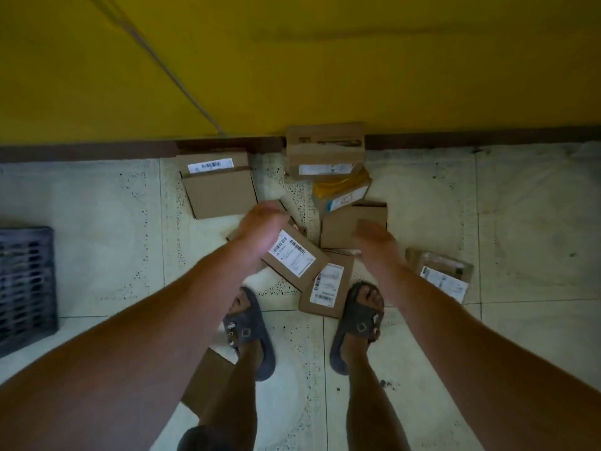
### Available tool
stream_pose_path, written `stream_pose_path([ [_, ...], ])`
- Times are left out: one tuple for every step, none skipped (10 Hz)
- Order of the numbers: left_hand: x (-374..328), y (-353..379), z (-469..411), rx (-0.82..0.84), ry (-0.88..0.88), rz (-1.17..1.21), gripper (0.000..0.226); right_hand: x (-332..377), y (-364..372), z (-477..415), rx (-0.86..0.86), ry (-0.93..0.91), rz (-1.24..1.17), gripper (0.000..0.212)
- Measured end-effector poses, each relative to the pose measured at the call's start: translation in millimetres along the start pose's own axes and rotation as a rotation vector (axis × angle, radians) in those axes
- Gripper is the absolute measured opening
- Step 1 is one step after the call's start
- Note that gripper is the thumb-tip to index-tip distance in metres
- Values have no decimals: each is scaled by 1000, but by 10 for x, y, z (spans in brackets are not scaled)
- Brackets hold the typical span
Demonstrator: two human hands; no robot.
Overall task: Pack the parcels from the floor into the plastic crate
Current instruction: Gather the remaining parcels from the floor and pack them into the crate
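Observation:
Several brown cardboard parcels lie on the tiled floor in front of my feet. My left hand [263,222] curls over the upper edge of a labelled parcel [294,258] that sits tilted on top of the pile. My right hand [377,239] hovers blurred, fingers apart, over a plain brown parcel [341,226]. Another labelled parcel [328,288] lies between my sandals. The dark blue plastic crate [26,281] stands at the far left edge, well apart from the pile.
More parcels: a flat box [221,190] by the wall, a taller box [325,148] leaning on the yellow wall, a yellow-taped one [344,193], one to the right [442,275]. A piece of cardboard [208,385] lies behind my left leg.

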State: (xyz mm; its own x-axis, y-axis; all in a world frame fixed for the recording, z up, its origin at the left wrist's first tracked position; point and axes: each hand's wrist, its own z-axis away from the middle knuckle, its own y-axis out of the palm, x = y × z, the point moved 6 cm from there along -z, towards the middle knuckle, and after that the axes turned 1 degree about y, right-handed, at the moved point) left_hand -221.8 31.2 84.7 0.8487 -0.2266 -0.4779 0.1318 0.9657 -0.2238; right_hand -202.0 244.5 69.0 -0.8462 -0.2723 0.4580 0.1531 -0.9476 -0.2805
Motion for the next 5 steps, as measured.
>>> stream_pose_path([
  [-74, 166, -602, -65, 16, -59, 56, 173, 20, -695, -52, -57, 109, 43],
  [-159, 313, -1089, -111, 52, -28, 59, 367, 43, -1184, -93, -162, 57, 26],
  [-160, 399, -1390, -123, 50, 45, 48, 537, 88, -1527, -120, -202, 26, 33],
  [-115, 452, -1485, -109, 72, 43, 34, 540, 119, -1646, -120, -238, 66, 40],
  [-106, 430, -1390, -121, 134, -20, 27, 440, 81, -1506, -123, -247, 44, 35],
])
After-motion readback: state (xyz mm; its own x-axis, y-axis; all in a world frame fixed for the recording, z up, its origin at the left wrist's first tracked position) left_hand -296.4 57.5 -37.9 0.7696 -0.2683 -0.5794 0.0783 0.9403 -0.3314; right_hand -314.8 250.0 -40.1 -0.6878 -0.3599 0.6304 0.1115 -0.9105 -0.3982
